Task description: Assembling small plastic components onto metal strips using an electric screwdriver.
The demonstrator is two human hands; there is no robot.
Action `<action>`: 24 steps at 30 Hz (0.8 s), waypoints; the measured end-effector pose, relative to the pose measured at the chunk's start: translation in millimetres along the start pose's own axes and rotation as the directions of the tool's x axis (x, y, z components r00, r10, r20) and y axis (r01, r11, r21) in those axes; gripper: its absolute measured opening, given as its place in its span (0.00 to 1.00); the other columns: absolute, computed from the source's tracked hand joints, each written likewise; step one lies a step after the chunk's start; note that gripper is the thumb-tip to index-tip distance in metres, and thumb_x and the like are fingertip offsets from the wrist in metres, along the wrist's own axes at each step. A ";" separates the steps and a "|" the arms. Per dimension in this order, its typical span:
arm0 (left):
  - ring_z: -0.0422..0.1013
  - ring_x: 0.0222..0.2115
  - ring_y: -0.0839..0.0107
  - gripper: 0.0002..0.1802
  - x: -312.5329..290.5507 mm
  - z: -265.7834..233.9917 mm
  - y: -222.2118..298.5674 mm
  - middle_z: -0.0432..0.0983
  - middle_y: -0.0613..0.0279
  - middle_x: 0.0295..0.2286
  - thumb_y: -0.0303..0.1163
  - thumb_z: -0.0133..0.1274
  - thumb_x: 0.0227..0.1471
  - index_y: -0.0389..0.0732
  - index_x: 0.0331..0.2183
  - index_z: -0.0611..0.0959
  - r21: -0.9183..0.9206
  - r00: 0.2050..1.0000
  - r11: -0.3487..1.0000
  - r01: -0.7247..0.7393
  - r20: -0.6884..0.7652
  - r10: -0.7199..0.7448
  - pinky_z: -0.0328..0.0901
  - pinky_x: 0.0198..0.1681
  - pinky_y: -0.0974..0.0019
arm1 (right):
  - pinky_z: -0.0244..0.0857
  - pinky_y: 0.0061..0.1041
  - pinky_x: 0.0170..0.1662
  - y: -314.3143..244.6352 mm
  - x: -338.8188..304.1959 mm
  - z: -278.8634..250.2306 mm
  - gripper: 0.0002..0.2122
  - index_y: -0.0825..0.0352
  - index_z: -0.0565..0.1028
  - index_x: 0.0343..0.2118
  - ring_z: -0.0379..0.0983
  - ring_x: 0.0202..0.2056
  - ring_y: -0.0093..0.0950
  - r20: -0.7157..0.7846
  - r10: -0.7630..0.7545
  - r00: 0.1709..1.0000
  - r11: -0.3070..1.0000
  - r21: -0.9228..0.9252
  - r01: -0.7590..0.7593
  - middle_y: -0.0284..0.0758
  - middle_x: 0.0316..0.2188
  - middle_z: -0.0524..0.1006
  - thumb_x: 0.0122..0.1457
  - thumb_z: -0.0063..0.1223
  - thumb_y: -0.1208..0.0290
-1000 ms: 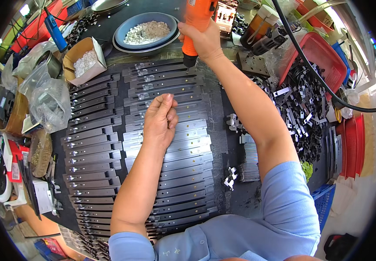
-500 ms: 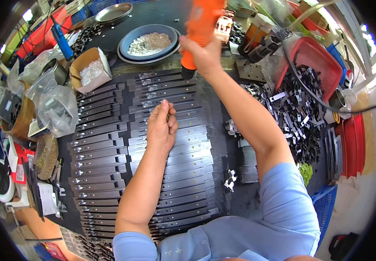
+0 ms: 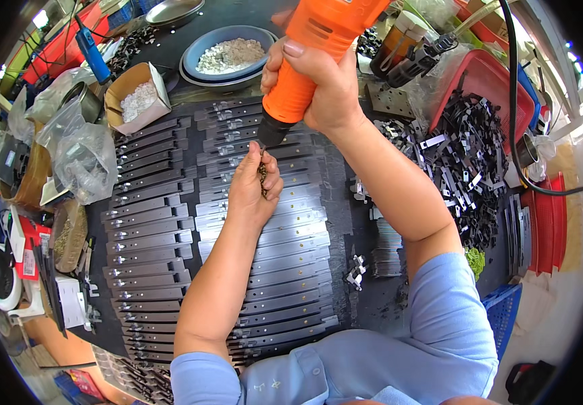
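Observation:
My right hand (image 3: 332,84) grips an orange power screwdriver (image 3: 325,30), its black nose tilted down toward my left hand. Between the curled fingers of my left hand (image 3: 254,189) are several small brass-coloured screws (image 3: 263,173). The thumb and fingertip of that hand meet the tip of the tool, and whether a screw sits on the bit is too small to tell. Beneath both hands lies a column of dark metal strips (image 3: 284,260) with small brass dots along them. A second column of strips (image 3: 146,239), with shiny clips at their left ends, runs beside it.
A blue bowl (image 3: 193,57) of white bits stands at the back, near a cardboard box (image 3: 112,101) of white pieces. Black metal parts (image 3: 470,158) spill from a red bin (image 3: 507,94) on the right. Plastic bags (image 3: 85,162) lie left. A black cable (image 3: 513,101) hangs at right.
The screwdriver has come down and nearer, so its nose now meets my left hand's fingertips. My left hand has barely moved, and its screws show more clearly.

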State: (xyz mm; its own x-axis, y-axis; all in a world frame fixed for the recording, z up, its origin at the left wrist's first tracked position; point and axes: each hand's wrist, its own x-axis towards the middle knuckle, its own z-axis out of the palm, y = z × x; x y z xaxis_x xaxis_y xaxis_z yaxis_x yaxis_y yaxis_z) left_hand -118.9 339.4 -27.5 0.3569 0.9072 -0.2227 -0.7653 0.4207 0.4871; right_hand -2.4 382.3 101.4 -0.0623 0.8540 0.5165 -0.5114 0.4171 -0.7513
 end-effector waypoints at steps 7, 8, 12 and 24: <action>0.52 0.11 0.82 0.17 -1.9 7.0 4.1 0.64 0.67 0.19 0.42 0.40 0.52 0.38 0.35 0.71 0.092 0.995 0.996 0.017 -0.104 -0.007 0.47 0.12 0.80 | 0.62 0.21 0.24 19.2 11.1 -16.4 0.15 0.72 0.65 0.34 0.67 0.18 0.22 0.077 -0.084 0.994 0.996 -0.019 0.085 0.34 0.18 0.70 0.42 0.52 0.74; 0.52 0.12 0.82 0.16 -1.2 5.6 3.4 0.65 0.65 0.19 0.38 0.39 0.51 0.36 0.37 0.69 0.102 0.985 0.995 0.019 -0.171 -0.002 0.47 0.12 0.79 | 0.62 0.20 0.24 27.6 21.5 -26.2 0.14 0.71 0.66 0.31 0.67 0.18 0.21 0.052 -0.112 0.992 0.965 -0.234 0.121 0.33 0.17 0.71 0.42 0.53 0.73; 0.53 0.13 0.81 0.14 -1.5 3.4 1.0 0.65 0.61 0.21 0.29 0.37 0.50 0.35 0.40 0.67 0.155 0.981 0.988 -0.001 -0.189 0.030 0.48 0.13 0.79 | 0.63 0.18 0.24 65.7 50.1 -63.2 0.11 0.69 0.67 0.24 0.67 0.18 0.18 -0.045 -0.169 0.985 0.861 -0.492 0.126 0.31 0.15 0.71 0.40 0.55 0.70; 0.54 0.14 0.83 0.06 -1.0 3.0 -0.5 0.67 0.63 0.21 0.33 0.46 0.49 0.41 0.27 0.68 0.192 0.985 0.979 -0.072 -0.138 0.100 0.50 0.14 0.80 | 0.62 0.18 0.25 88.5 55.5 -70.7 0.10 0.68 0.68 0.24 0.67 0.18 0.18 -0.094 -0.179 0.979 0.831 -0.548 0.099 0.30 0.15 0.71 0.40 0.55 0.70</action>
State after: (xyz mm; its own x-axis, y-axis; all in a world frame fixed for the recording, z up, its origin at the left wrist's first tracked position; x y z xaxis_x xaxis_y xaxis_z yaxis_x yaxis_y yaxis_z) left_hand -117.3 338.3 -25.0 0.2015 0.9365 -0.2871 -0.6719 0.3454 0.6551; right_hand 9.4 488.6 34.5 0.1115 0.7908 0.6018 0.0388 0.6017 -0.7978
